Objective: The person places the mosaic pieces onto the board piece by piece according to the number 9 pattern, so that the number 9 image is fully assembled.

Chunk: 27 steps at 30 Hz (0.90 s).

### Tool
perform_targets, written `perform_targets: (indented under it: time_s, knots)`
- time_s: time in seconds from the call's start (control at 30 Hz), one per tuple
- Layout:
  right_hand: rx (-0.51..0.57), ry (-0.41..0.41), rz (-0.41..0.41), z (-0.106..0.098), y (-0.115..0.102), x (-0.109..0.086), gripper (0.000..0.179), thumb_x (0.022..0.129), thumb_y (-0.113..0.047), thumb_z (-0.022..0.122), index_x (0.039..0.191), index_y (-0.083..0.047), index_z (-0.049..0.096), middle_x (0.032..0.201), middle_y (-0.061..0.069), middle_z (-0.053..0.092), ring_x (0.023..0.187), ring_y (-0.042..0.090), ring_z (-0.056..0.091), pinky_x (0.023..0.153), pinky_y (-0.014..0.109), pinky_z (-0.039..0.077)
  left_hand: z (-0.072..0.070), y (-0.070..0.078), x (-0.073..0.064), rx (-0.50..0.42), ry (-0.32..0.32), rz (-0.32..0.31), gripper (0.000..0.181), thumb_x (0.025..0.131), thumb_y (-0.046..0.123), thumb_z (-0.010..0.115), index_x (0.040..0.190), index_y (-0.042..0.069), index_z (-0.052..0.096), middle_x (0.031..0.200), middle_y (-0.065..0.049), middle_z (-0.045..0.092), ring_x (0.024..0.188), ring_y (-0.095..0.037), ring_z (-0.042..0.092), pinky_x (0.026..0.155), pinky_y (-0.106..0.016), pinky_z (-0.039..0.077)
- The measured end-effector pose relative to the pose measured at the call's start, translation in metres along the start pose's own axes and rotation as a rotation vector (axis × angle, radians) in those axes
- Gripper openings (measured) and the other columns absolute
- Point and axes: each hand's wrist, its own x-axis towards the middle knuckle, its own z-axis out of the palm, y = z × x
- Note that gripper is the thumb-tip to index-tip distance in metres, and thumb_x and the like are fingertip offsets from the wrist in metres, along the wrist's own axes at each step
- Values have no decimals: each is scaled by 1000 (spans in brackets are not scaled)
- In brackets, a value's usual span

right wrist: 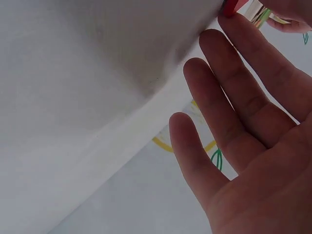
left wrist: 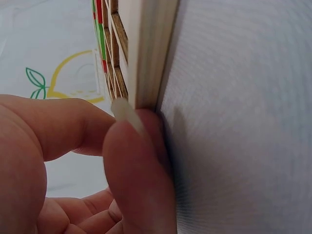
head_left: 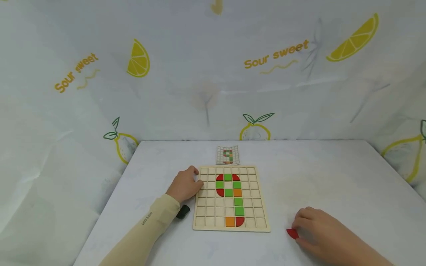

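Note:
A wooden grid board [head_left: 210, 211] lies on the table in the head view, with red quarter-round, green and orange tiles forming a 9-like figure. At its left edge, my left hand [head_left: 184, 184] holds the rim with curled fingers; the thumb [left wrist: 139, 170] touches the edge in the left wrist view. To the right of the board, low over the table, my right hand [head_left: 321, 231] pinches a red quarter-round tile [head_left: 292, 233] between thumb and index finger. The right wrist view shows only a sliver of that red tile [right wrist: 230, 7], the other fingers extended.
Behind the board lies a small pattern card [head_left: 219, 155] printed with a similar figure. A dark cylindrical object [head_left: 183, 211] sits by the left wrist, partly hidden by the sleeve. A white cloth with lemon prints hangs around the white table [head_left: 316, 177].

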Motion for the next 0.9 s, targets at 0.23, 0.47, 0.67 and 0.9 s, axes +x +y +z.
perform_targets:
  time_s: [0.23, 0.47, 0.67, 0.9]
  knots:
    - [3, -171, 100, -5, -7, 28, 27, 82, -28, 93, 93, -40, 71, 96, -29, 56, 88, -5, 52, 79, 31, 57, 0, -3, 3, 2, 0, 14, 40, 99, 22, 68, 134, 5, 62, 68, -1, 57, 63, -16, 53, 59, -29, 42]
    - [21, -210, 93, -5, -25, 67, 22, 85, -32, 90, 92, -40, 71, 97, -29, 59, 95, 1, 57, 88, 36, 58, 2, -3, 3, -9, 1, 17, 40, 99, 23, 68, 135, 5, 62, 69, -1, 59, 63, -17, 54, 60, -30, 43]
    - [70, -215, 51, 0, -43, 98, 15, 87, -32, 88, 93, -35, 74, 94, -26, 61, 94, 1, 56, 92, 39, 57, 5, -5, 5, -13, -3, 25, 40, 100, 23, 67, 135, 5, 62, 71, -2, 61, 63, -17, 55, 59, -30, 44]
    - [73, -166, -48, 14, -65, 125, 11, 87, -28, 88, 90, -28, 77, 91, -21, 63, 94, 4, 58, 98, 42, 56, 1, -5, 4, -15, 2, 24, 40, 100, 24, 67, 135, 5, 62, 70, -1, 58, 63, -17, 53, 60, -31, 43]
